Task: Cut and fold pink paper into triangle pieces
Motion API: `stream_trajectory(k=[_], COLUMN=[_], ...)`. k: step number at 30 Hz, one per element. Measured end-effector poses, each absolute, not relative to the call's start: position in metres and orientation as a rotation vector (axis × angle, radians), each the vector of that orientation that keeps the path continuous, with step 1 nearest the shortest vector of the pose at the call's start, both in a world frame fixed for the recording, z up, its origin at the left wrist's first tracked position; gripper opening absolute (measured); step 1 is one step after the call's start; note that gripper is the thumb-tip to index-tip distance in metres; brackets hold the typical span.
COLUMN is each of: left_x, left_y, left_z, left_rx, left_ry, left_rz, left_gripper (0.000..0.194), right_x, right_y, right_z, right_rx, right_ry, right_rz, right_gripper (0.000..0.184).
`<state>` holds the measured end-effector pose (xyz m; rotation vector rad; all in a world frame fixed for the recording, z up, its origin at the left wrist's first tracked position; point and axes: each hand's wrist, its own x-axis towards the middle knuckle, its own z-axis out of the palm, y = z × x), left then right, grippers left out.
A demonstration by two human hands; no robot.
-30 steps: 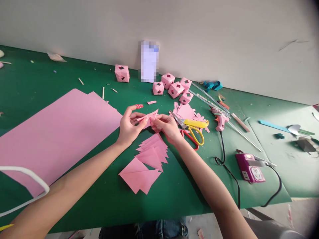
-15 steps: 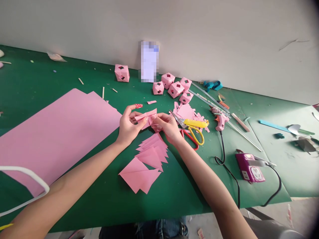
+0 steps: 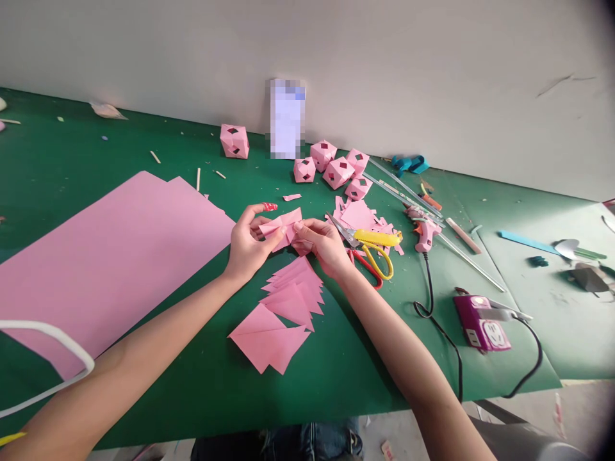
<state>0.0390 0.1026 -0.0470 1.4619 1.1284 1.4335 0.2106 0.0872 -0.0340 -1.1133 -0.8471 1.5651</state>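
Between my two hands is a small folded piece of pink paper (image 3: 278, 224), its creased flaps facing me. My left hand (image 3: 250, 243) pinches its left side between thumb and fingers, the red-wrapped index fingertip raised off it. On the right side my right hand (image 3: 321, 244) grips the paper with thumb and fingers, and part of the piece is hidden behind them. Just below both hands, a fanned row of pink paper squares (image 3: 293, 294) lies on the green table (image 3: 202, 397).
Scissors (image 3: 372, 256) and a yellow cutter (image 3: 379, 238) lie on pink scraps to the right. Beyond are folded pink paper balls (image 3: 339, 173), a glue gun (image 3: 425, 235) and a purple power socket (image 3: 483, 323). Large pink sheets (image 3: 120, 256) cover the left; a phone (image 3: 287, 118) leans on the wall.
The folded paper has tilted in my fingers, so its top flap now faces me more openly. My right thumb has shifted slightly upward on it. Both arms stay nearly still.
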Motion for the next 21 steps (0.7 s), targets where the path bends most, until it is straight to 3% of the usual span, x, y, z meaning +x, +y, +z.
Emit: stream_trajectory(k=[7, 13, 21], left_x=[0.0402, 0.0392, 0.0411], left_y=[0.1028, 0.1068, 0.1042], left_z=[-0.0499, -0.0543, -0.0462], left_rx=[1.468, 1.462, 1.26], left_ry=[1.112, 1.131, 1.114], left_rz=[1.4, 1.42, 1.401], left_gripper=[0.037, 0.038, 0.043], right_x=[0.209, 0.216, 0.2171], right_y=[0.0877, 0.0889, 0.0875], right_z=[-0.0325, -0.0302, -0.0327], right_rx=[-1.13, -1.188, -1.201], right_ry=[-0.893, -1.008, -1.38], right_rz=[1.409, 1.515, 1.383], right_gripper=[0.04, 0.055, 0.049])
